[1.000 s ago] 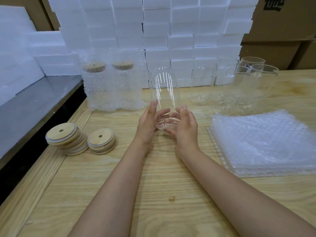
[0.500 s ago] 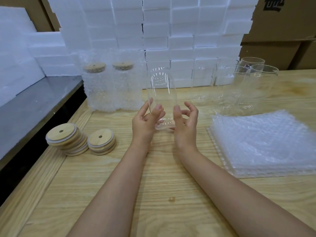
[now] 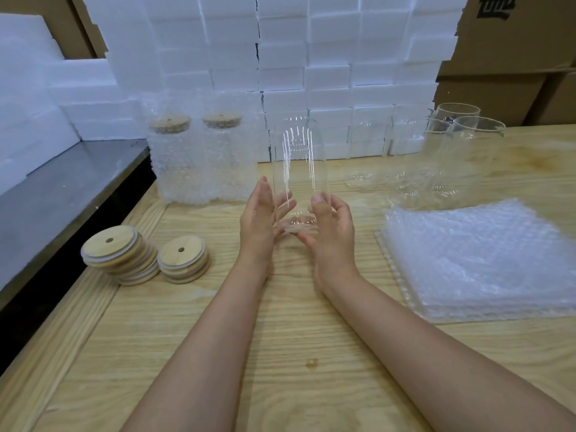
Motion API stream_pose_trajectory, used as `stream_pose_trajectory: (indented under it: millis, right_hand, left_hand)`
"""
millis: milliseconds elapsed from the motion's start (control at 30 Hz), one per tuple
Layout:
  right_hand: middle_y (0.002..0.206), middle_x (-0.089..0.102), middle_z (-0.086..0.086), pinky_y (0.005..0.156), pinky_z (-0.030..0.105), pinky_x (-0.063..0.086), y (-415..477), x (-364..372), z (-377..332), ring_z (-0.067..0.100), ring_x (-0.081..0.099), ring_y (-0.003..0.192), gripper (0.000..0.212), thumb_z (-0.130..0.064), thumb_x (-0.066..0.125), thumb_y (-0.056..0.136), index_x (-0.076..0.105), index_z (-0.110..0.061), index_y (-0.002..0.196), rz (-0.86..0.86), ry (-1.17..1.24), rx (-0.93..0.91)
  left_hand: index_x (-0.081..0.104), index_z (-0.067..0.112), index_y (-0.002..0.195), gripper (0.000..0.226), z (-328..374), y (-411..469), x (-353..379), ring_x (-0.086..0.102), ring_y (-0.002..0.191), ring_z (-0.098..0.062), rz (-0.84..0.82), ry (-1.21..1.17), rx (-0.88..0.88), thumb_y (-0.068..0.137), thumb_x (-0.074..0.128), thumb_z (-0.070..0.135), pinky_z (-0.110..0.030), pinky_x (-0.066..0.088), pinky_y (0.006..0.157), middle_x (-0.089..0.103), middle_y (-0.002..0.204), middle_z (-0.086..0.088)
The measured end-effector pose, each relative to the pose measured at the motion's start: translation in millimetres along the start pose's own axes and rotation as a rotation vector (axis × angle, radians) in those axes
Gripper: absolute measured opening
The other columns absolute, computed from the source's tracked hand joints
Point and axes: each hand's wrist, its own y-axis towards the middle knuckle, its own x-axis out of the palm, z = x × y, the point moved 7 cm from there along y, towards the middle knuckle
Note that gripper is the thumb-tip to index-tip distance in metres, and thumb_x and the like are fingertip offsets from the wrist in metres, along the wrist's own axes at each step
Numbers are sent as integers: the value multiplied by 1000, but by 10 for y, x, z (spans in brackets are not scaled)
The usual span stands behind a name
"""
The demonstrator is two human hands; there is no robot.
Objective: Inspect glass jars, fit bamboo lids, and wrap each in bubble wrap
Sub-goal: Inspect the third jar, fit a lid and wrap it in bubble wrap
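Holding a clear glass jar (image 3: pixel 299 163) upright just above the wooden table (image 3: pixel 280 344), both hands meet at its lower part, near the middle of the view. The left hand (image 3: pixel 260 222) lies against the jar's left side, thumb pointing up along the glass and fingers nearly straight, showing through it from behind. The right hand (image 3: pixel 335 235) grips the other side, thumb pressed on the near wall and fingers curled around the base. The jar carries no lid and no wrap. To the left, at the table's edge, sit two stacks of bamboo lids (image 3: pixel 182 257), the left stack leaning. Behind them stand two wrapped jars (image 3: pixel 199 163), side by side in bubble wrap with bamboo lids on. On the right lies a flat pile of bubble wrap sheets (image 3: pixel 486 260), and beyond it a group of empty jars (image 3: pixel 467 154) stands upright. White foam blocks (image 3: pixel 280 57) are stacked along the back, with cardboard boxes (image 3: pixel 514 63) behind them.
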Motion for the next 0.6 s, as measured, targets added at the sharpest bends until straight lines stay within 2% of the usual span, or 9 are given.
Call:
stream_pose_trajectory:
  millis: [67,133,200,267,333,433,533,600]
  right_hand:
    - [94,55,6,67,36,59,-15,22,66,18,66,67,22,-29,61,93,55,-14,107,16,124,104]
    - [89,55,8,71,41,60,-32,45,129,24,64,69,20,-32,57,94,57,-13,102,37,205,198]
    - [91,56,9,74,42,60,-46,64,160,25,62,73,24,-34,55,94,57,-13,105,44,243,249]
    - [94,57,11,73,40,60,-56,70,164,25,62,76,26,-35,52,95,57,-12,106,38,249,264]
    - [95,58,12,70,37,60,-63,71,159,25,64,76,28,-37,50,95,57,-11,105,32,253,273]
    - [98,58,14,64,35,59,-69,74,166,29,65,85,31,-37,49,96,57,-9,106,26,257,289]
    - [98,56,14,62,35,58,-58,70,170,25,66,75,30,-40,47,97,56,-13,105,31,211,267]
    - [102,56,11,62,33,57,-36,31,151,19,67,70,29,-42,50,95,53,-17,108,52,133,207]
  left_hand:
    - [50,35,118,60,-12,-15,20,69,102,-16,-21,-1,-38,70,49,71,-33,56,83,70,113,-5]
    - [49,33,121,58,-29,-21,45,68,105,-17,-46,-13,-65,77,47,71,-33,55,84,69,115,-5]
    - [51,30,122,57,-45,-25,68,66,107,-20,-66,4,-84,78,46,66,-35,54,87,69,113,-5]
    - [56,28,109,46,-49,-28,83,66,105,-25,-79,41,-87,80,55,64,-40,54,89,72,105,-4]
    - [58,24,98,36,-58,-25,80,67,97,-27,-90,64,-76,81,58,56,-42,53,85,74,98,-4]
    - [62,24,92,27,-45,-26,60,67,96,-25,-85,52,-39,84,61,50,-36,57,74,75,94,-4]
    - [64,23,92,24,-28,-25,38,69,91,-19,-20,39,5,82,68,44,-28,55,62,75,93,-8]
    - [65,23,92,24,-24,-9,1,70,93,-17,34,32,37,77,66,41,-27,56,65,75,90,-7]
